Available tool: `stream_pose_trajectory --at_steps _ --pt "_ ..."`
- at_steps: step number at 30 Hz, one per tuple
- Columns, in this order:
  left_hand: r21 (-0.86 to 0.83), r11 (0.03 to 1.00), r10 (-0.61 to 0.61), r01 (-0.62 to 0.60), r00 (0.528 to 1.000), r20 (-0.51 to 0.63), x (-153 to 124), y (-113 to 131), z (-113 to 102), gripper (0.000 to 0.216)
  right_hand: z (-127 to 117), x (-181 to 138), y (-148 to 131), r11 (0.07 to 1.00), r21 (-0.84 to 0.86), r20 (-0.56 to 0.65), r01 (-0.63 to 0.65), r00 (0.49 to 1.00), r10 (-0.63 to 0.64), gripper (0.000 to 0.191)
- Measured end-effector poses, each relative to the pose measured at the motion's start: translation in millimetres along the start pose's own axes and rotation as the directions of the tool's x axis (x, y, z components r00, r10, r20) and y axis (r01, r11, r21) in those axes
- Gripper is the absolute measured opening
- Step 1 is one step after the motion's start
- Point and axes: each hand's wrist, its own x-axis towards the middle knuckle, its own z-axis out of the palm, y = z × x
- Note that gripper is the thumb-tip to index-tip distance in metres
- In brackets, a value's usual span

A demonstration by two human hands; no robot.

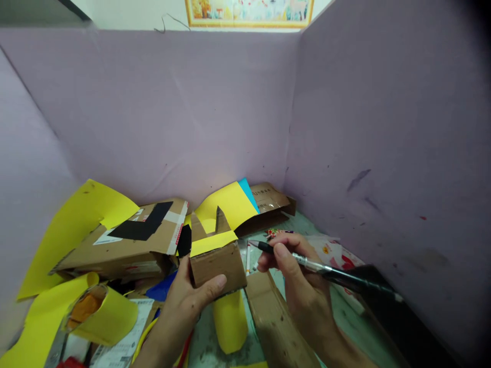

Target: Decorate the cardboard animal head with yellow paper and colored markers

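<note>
My left hand (192,301) grips a small cardboard box (218,267) from its left side, the thumb across the front face. Two pointed cardboard ears stand up from the box, and a yellow paper strip (213,244) covers its top edge. Below the box hangs or stands a yellow paper piece (230,324); whether it is joined to the box I cannot tell. In my right hand (303,276) a pen (318,267) is pinched between thumb and fingers. Its dark tip points left, just right of the box and apart from it.
At the left lie a large cardboard box (134,245) with black paper on it, yellow sheets (72,230) and a yellow-wrapped tube (111,314). Behind are yellow paper (233,202) and a brown carton (268,199). A cardboard strip (274,317) lies in front. Purple walls (184,112) enclose the table.
</note>
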Motion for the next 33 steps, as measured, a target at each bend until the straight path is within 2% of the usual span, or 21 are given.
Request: stream_pose_trajectory --at_steps 4,8,11,17,21,24,27,30,33 --pt "-0.040 0.999 0.001 -0.002 1.000 -0.025 -1.5 3.0 3.2 0.077 1.1 -1.2 -0.8 0.996 -0.091 -0.006 0.013 1.000 -0.013 0.018" --pt "-0.060 0.998 -0.010 0.008 0.999 -0.034 -0.4 1.4 4.1 0.083 2.4 -1.6 4.0 0.993 -0.117 0.020 0.007 1.000 -0.005 0.012" --pt "-0.071 0.997 0.003 -0.007 0.999 -0.047 0.5 -0.2 4.7 0.088 5.6 -3.6 12.7 0.995 -0.096 0.062 -0.006 0.998 0.012 0.026" --pt "-0.083 0.996 0.025 -0.029 0.998 -0.052 -2.4 2.5 7.5 0.081 14.3 -10.5 26.3 0.984 -0.177 0.108 -0.025 0.993 0.045 0.033" --pt "-0.072 0.997 0.030 -0.034 0.998 -0.060 -1.3 0.5 7.4 0.075 17.3 -11.7 27.6 0.974 -0.226 0.070 0.019 0.998 -0.004 0.030" --pt "-0.067 0.996 0.048 -0.052 0.997 -0.058 1.5 -3.8 5.9 0.074 10.6 -7.3 21.7 0.961 -0.275 0.032 0.017 0.999 -0.008 0.024" --pt "-0.039 0.998 0.056 -0.058 0.996 -0.065 2.7 -5.8 5.0 0.073 -1.5 -0.8 13.0 0.973 -0.230 -0.018 0.034 0.999 -0.039 0.027" --pt "-0.053 0.997 0.043 -0.047 0.996 -0.078 1.2 -4.0 6.1 0.072 -8.7 2.7 8.4 0.985 -0.129 -0.033 0.112 0.993 -0.117 0.026" --pt "-0.089 0.994 0.057 -0.064 0.996 -0.076 -1.0 -0.9 8.1 0.072 -7.0 -0.7 9.3 0.977 -0.150 -0.005 0.150 0.988 -0.152 0.020"
